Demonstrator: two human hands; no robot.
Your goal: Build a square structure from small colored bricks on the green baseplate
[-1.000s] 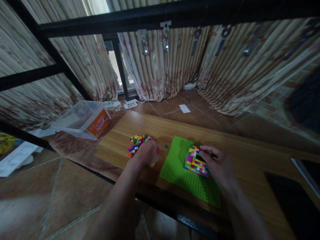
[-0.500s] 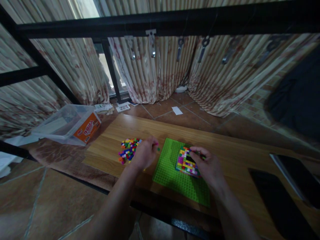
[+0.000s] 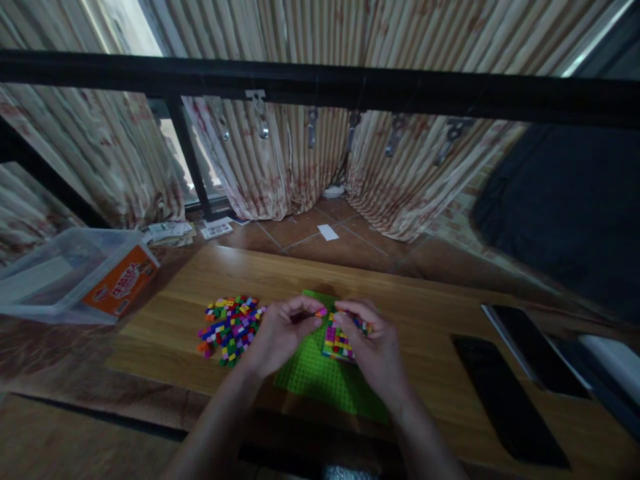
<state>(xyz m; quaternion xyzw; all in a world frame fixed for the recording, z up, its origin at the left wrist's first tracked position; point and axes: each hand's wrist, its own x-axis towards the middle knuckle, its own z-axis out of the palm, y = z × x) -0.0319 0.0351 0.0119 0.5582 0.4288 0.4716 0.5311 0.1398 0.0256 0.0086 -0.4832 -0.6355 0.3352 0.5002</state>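
Note:
A green studded baseplate [image 3: 320,377] lies on the wooden table [image 3: 430,313]. On it stands a multicoloured brick block [image 3: 336,341]. My left hand [image 3: 283,330] is over the plate's left part, fingers pinched on a small pink brick [image 3: 321,312] at the block's upper left corner. Against the block's right side rests my right hand [image 3: 373,337], with its fingers curled over the top edge. A loose pile of small coloured bricks [image 3: 229,321] sits to the left of the plate.
A clear plastic box with an orange label [image 3: 75,277] stands at the table's left. Two dark flat devices [image 3: 503,393] [image 3: 530,343] lie at the right. A black metal bar [image 3: 320,83] crosses overhead, curtains behind. Papers [image 3: 216,230] lie on the tiled floor.
My left hand has left the brick pile and moved right to the block with a pink brick pinched. The camera has tilted up and swung right.

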